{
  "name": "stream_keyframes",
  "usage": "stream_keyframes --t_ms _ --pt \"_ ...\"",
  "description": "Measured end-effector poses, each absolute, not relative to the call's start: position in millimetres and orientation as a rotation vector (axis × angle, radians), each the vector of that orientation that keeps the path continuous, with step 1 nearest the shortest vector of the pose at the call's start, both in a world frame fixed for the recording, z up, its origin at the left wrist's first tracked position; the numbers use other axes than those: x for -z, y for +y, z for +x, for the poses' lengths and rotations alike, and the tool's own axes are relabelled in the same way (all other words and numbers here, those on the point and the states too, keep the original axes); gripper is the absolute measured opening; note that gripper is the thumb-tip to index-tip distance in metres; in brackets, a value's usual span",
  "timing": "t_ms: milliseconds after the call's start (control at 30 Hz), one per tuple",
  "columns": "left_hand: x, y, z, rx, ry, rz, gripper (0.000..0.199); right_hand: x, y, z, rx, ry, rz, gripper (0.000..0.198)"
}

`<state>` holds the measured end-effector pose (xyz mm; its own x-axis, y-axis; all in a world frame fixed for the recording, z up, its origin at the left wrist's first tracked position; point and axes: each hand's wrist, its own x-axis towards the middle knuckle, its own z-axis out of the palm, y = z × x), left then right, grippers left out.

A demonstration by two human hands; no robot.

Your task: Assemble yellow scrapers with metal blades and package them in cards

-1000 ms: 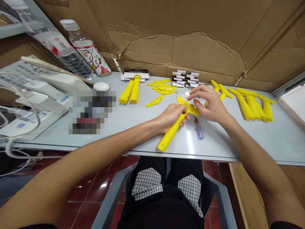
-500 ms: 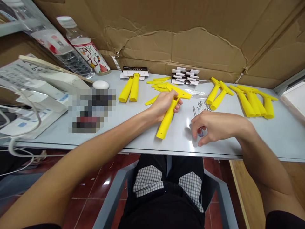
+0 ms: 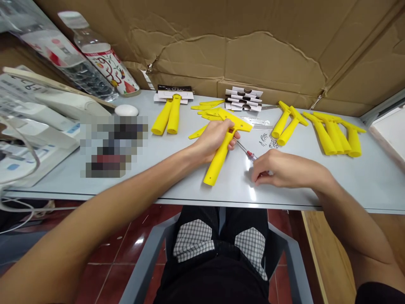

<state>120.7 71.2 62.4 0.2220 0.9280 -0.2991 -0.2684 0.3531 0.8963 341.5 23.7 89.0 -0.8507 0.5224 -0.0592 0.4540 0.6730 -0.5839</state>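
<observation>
My left hand is closed around the neck of a yellow plastic scraper handle, its wide head turned up and its hollow grip pointing down toward the table edge. In my right hand is a screwdriver, its shaft angled up and left toward the scraper head; the fingers hide most of its grip. Whether its tip touches the handle I cannot tell. Small screws lie in loose piles beyond my right hand. Flat yellow pieces rest behind my left hand.
Several more yellow handles stand at the right, two nearer the screws. Two handles with card sleeves stand at the left. Folded cards are stacked by the cardboard wall. Bottles and a white mouse are far left.
My right hand has closed on the screwdriver and swung its shaft leftward, toward the scraper handle. My left hand keeps its hold on the handle. The view has shifted slightly.
</observation>
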Motion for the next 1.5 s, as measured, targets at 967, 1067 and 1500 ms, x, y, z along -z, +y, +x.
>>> stream_keyframes --t_ms 967,1067,1500 --pt "-61.1 52.3 129.3 -0.864 1.091 1.191 0.033 -79.9 97.4 299.1 -0.256 -2.16 -0.951 0.02" --pt "-55.8 53.6 128.8 -0.872 1.091 1.21 0.03 -79.2 93.4 298.0 -0.14 -2.223 -0.983 0.025" --pt "-56.7 52.6 130.7 -0.844 1.08 1.173 0.031 -76.2 94.3 298.1 -0.197 -2.157 -0.942 0.015"
